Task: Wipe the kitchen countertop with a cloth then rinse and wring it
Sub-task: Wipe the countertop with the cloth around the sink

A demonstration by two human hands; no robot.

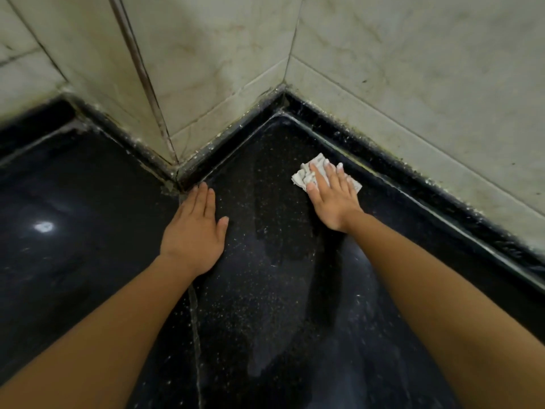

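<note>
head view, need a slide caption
Right hand presses a white cloth on the black countertop by the tiled wall; left hand rests flat nearby.

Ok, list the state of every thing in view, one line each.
countertop: dark, speckled, streaked, looks partly wet.
left hand: flat on the countertop, holding nothing.
cloth: crumpled, lying on the countertop near the wall.
right hand: fingers straight, pressing down on the cloth.
wall tiles: stained, grimy along the bottom joint.

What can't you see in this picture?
- Head view: the middle of the cloth, covered by the right hand.
- Head view: the countertop beneath the left hand; its front edge lies beyond the frame's bottom.
- Head view: any sink or tap, outside the frame.
</note>
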